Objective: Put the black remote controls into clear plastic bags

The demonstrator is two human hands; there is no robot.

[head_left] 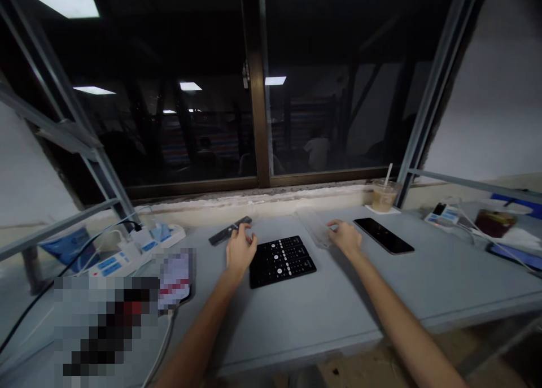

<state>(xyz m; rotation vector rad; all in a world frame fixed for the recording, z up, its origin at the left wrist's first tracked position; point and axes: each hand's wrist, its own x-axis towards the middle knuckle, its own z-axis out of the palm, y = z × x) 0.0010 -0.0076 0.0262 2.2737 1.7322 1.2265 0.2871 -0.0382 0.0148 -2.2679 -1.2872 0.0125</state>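
Note:
My left hand (240,248) rests on the grey table (322,314) with its fingers curled, touching the upper left corner of a black block of remote controls (283,261) that lie side by side. A single black remote (230,230) lies just beyond this hand. My right hand (347,237) sits to the right of the block, fingers curled against the edge of a clear plastic piece (314,226). Whether the left hand holds anything is hidden.
A dark phone (383,235) lies right of my right hand. An iced drink with a straw (383,195) stands by the window sill. White power strips with cables (127,249) fill the left side. More devices and a dark bowl (494,221) sit far right.

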